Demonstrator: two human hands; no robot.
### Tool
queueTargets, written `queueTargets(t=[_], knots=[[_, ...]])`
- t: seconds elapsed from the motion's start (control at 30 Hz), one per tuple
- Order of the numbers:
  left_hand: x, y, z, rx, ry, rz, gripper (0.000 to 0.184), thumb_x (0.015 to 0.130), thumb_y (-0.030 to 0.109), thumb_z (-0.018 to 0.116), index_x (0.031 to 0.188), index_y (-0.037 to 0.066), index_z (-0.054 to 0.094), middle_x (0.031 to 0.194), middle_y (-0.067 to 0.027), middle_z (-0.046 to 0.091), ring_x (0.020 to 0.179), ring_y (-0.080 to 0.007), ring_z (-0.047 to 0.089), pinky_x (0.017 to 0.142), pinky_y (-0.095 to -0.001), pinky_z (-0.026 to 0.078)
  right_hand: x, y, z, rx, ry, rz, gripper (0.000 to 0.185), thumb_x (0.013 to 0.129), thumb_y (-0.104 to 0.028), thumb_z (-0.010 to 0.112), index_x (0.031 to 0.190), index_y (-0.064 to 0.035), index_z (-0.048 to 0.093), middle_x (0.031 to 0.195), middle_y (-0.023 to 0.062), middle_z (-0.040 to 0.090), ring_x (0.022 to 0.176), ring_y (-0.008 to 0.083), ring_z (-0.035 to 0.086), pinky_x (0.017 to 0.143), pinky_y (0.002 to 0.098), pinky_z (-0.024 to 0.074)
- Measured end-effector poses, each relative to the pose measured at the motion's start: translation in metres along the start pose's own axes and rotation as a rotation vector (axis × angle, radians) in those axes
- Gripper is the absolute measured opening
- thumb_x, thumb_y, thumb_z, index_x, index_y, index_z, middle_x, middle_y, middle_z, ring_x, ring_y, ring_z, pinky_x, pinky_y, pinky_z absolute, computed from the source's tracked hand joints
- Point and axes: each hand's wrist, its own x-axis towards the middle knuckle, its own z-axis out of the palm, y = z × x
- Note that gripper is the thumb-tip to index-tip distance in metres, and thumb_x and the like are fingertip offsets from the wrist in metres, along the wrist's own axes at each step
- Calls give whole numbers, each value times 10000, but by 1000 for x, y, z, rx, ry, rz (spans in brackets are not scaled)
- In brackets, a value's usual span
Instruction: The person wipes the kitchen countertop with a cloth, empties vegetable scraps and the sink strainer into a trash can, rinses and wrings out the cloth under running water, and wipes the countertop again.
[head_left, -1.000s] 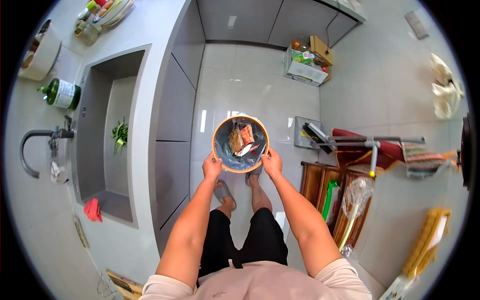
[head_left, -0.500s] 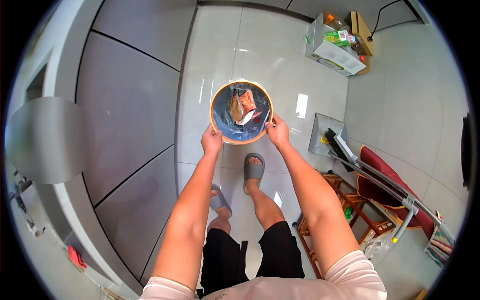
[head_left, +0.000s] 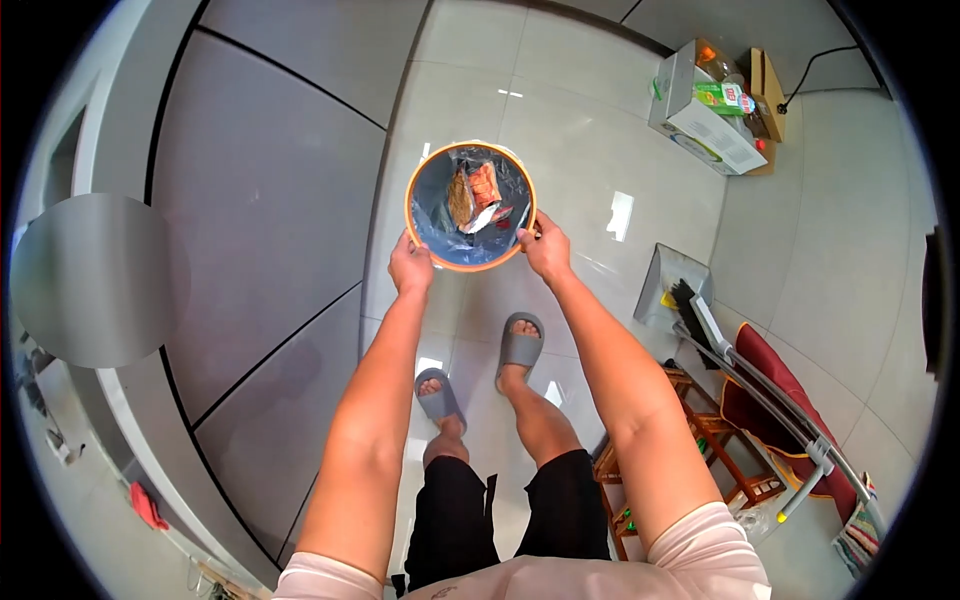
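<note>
1. Two hands hold one round bin (head_left: 470, 268), and I use this bin as the landmark for all places.
2. The left hand (head_left: 410, 264) is at the near left part of the bin; it pinches the orange rim (head_left: 408, 200) there. Its fingers are partly hidden behind the wall, so I cannot tell exactly how they are placed.
3. The right hand (head_left: 546, 250) is at the near right part of the bin, slightly more forward than the other, and pinches the rim in a similar manner.
4. Thus the bin lies between the hands and forward of them. Neither hand is nearer, because both are touching it.
5. The bin's mouth is round, so it shows no long axis; it faces up toward the head. The height of its bottom I cannot tell.
6. Inside the bin, a brown packet (head_left: 460, 200) lies to the left of a red packet (head_left: 484, 185).
7. The grey cabinet (head_left: 270, 190) stands left of the bin; the white box (head_left: 712, 140) is well apart from it, forward and right.
</note>
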Motion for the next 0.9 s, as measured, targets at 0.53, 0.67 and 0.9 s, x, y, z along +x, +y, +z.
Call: queueTargets(t=[0.53,0.67,0.9], knots=[[-182,104,-162,70,-96,208,651,926,26,622,1553,99,463,1404,-221,626,1078,-252,724,984,-383,543,-187,-140,-5,-67,23,-264,650,952,-219,732,1507,4,477,1423,219,606,1131,283,689,965,393,556],[-267,186,-243,-209,-49,231,568,958,-3,587,1513,83,511,1431,-191,615,1169,-255,709,966,-347,556,-272,-245,-10,85,-111,-310,556,966,-164,710,1471,-11,533,1392,171,643,1115,221,676,910,343,562],[-324,246,-393,-463,178,402,471,995,10,581,1461,73,567,1376,-144,667,1137,-208,716,903,-303,558,-360,-411,22,70,-232,-686,400,985,-88,684,1374,-20,618,1190,85,699,1030,151,660,894,298,542]])
